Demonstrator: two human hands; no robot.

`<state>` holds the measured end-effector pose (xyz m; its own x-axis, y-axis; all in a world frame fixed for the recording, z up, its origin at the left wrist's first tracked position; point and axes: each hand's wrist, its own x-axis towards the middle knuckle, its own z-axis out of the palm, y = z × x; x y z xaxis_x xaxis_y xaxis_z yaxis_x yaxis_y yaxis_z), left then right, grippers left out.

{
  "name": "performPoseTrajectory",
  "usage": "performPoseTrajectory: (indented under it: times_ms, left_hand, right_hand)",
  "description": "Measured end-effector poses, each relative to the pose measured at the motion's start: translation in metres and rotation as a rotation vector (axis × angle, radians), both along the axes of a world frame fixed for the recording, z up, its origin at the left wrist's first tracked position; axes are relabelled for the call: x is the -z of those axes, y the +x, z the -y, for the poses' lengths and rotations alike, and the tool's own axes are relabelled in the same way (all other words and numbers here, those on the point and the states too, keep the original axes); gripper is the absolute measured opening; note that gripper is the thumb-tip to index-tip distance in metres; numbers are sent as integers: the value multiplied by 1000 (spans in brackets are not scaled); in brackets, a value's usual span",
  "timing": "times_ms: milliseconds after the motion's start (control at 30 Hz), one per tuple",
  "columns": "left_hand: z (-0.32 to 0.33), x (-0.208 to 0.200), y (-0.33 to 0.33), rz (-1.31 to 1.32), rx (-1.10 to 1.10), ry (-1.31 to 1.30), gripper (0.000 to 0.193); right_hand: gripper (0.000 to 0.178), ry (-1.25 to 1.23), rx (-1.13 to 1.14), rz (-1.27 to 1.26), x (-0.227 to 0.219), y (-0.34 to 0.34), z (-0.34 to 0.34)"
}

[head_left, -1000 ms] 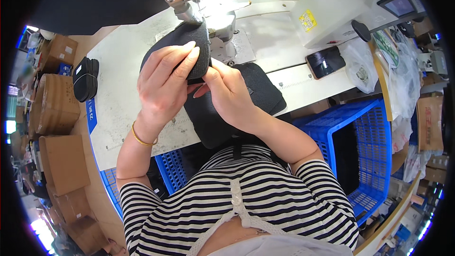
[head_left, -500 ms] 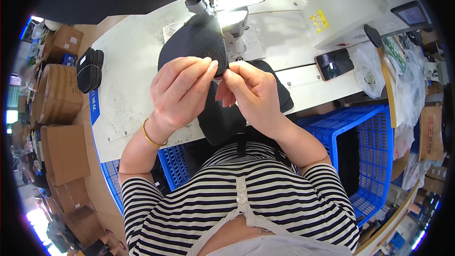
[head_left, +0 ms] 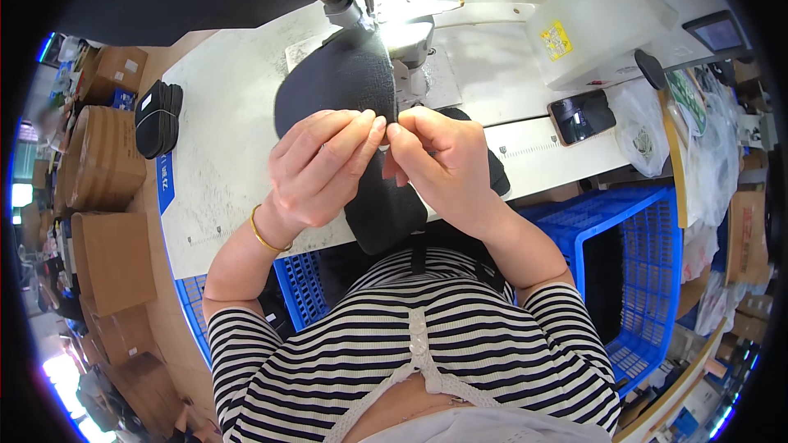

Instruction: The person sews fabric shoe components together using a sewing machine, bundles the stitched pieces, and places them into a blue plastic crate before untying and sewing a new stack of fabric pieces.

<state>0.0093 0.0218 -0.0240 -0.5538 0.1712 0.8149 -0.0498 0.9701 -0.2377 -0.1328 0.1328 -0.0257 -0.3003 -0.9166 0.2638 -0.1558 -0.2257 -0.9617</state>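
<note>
A dark fabric piece (head_left: 335, 78) lies on the sewing machine's bed, its far end beneath the needle area of the sewing machine (head_left: 361, 12). My left hand (head_left: 322, 166) pinches the near edge of this fabric between thumb and fingertips. Right beside it, my right hand (head_left: 439, 160) pinches the same edge, and the two sets of fingertips almost touch. More of the dark fabric (head_left: 384, 217) hangs below my hands over the table's front edge. Whether it is one piece with the upper part I cannot tell; my hands cover the join.
A banded stack of black pieces (head_left: 158, 121) sits at the table's left edge. To the right are a phone (head_left: 581, 116) and a clear plastic bag (head_left: 640, 135). Blue crates (head_left: 632, 279) stand below the table, and cardboard boxes (head_left: 107, 152) line the left side.
Both hands still pinch the fabric edge. My fingertips have shifted very slightly, and the whole view has moved a little.
</note>
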Motion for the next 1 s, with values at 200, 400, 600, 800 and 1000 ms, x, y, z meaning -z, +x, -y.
performPoseTrajectory:
  times_ms: [200,400,600,800,1000]
  left_hand:
    - [-4,7,-3,-41,-135,8,28]
    - [16,5,-10,-95,-111,-113,33]
    - [25,-6,-17,-63,-136,-108,33]
    - [43,-7,-23,-86,-82,-118,32]
    - [57,-9,-29,-107,-69,-115,30]
  right_hand:
    - [21,-20,96,-18,4,4,1]
    - [24,10,80,180,-5,4,14]
    - [25,-44,35,269,-4,-4,31]
    - [23,-84,-7,388,-1,-8,48]
    - [20,-65,-19,436,0,-5,46]
